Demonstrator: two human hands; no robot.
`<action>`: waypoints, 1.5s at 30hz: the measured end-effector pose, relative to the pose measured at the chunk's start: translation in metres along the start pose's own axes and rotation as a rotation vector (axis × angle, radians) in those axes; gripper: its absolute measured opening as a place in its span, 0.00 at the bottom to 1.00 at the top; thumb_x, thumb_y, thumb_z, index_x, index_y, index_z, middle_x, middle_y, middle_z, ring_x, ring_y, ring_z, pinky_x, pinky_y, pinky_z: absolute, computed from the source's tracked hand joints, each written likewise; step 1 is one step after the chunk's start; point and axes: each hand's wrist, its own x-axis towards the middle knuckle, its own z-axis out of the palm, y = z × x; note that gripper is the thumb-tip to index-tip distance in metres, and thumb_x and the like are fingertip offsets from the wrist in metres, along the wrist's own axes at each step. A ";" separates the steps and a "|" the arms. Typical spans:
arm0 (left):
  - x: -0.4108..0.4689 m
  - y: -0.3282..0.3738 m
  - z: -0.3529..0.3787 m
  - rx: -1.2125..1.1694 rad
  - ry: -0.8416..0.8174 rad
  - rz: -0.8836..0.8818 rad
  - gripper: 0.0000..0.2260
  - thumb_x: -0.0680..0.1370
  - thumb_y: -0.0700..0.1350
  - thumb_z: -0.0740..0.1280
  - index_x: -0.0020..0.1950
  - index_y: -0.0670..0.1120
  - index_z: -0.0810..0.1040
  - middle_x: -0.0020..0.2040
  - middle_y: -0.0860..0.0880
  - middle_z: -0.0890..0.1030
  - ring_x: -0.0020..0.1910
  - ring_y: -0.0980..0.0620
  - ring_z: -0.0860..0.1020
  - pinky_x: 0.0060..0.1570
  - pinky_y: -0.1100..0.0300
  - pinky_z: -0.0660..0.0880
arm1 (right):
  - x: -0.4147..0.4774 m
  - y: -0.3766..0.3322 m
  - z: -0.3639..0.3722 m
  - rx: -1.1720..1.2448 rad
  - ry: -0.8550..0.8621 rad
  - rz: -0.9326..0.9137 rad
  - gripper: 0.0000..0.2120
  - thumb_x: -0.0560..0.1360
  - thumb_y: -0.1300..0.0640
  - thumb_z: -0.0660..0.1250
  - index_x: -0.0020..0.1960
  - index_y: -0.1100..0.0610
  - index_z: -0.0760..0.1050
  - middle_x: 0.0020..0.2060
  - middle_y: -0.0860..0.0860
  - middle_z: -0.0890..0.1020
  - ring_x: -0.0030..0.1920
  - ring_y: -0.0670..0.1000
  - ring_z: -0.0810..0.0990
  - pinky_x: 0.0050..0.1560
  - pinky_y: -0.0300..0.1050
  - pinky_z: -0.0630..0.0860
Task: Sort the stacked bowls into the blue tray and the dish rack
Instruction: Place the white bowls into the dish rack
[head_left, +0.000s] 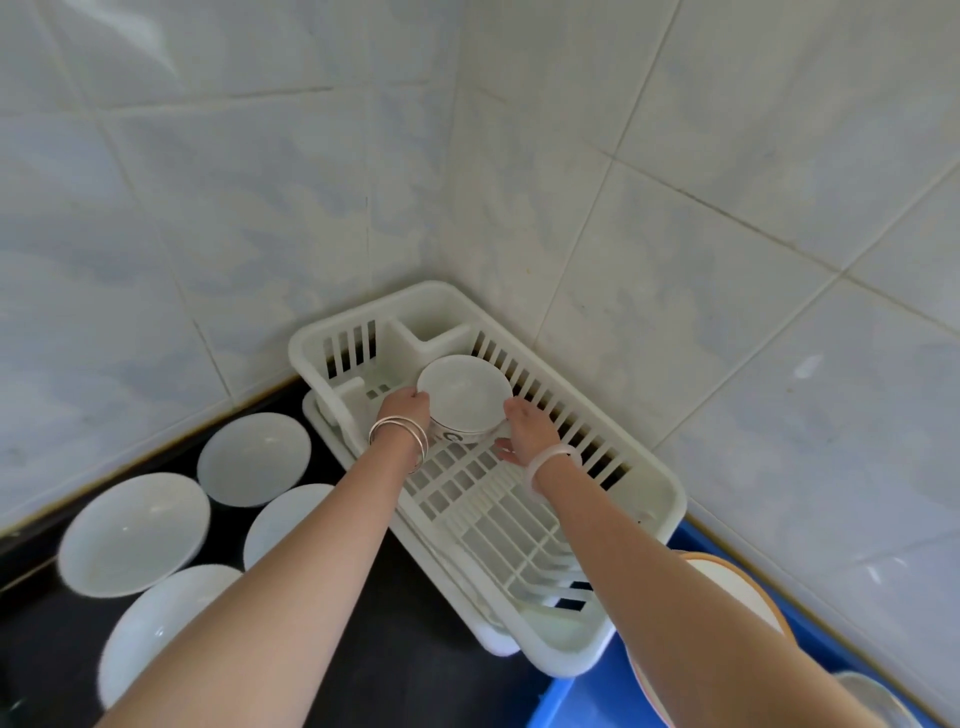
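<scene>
A white bowl (464, 392) with a patterned band near its base stands upright at the far end of the white dish rack (657, 480). My left hand (402, 408) grips its left rim and my right hand (524, 428) cups its right side and base. The blue tray (558, 701) sits at the lower right, partly behind my right forearm, and holds an orange-rimmed bowl (727, 582) and a clear bowl (867, 696). Several white bowls lie on the black counter at the left, one (253, 457) nearest the rack, another (135, 532) further left.
The rack fills the corner between two tiled walls (727, 208). Its cutlery compartment (431, 317) is at the far end. The black counter (395, 654) shows between the bowls and the rack's drip tray.
</scene>
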 end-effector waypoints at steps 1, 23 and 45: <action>-0.004 0.002 -0.003 -0.013 0.002 -0.004 0.09 0.77 0.39 0.56 0.42 0.46 0.74 0.47 0.41 0.76 0.46 0.44 0.74 0.60 0.43 0.74 | -0.005 -0.001 0.000 -0.082 0.011 -0.044 0.20 0.81 0.51 0.53 0.71 0.55 0.65 0.62 0.58 0.75 0.58 0.61 0.77 0.60 0.58 0.75; -0.192 -0.119 -0.195 0.473 0.297 0.152 0.17 0.77 0.40 0.61 0.65 0.48 0.74 0.66 0.46 0.76 0.64 0.43 0.73 0.62 0.55 0.68 | -0.170 0.058 0.096 -0.556 -0.268 -0.082 0.18 0.80 0.48 0.52 0.64 0.53 0.71 0.49 0.54 0.79 0.48 0.54 0.77 0.49 0.48 0.71; -0.174 -0.170 -0.239 -0.297 0.286 -0.028 0.24 0.75 0.30 0.62 0.69 0.47 0.68 0.68 0.46 0.73 0.67 0.44 0.70 0.66 0.47 0.68 | -0.149 0.055 0.137 0.030 -0.040 0.054 0.12 0.72 0.68 0.65 0.33 0.56 0.77 0.34 0.52 0.81 0.33 0.50 0.82 0.34 0.42 0.82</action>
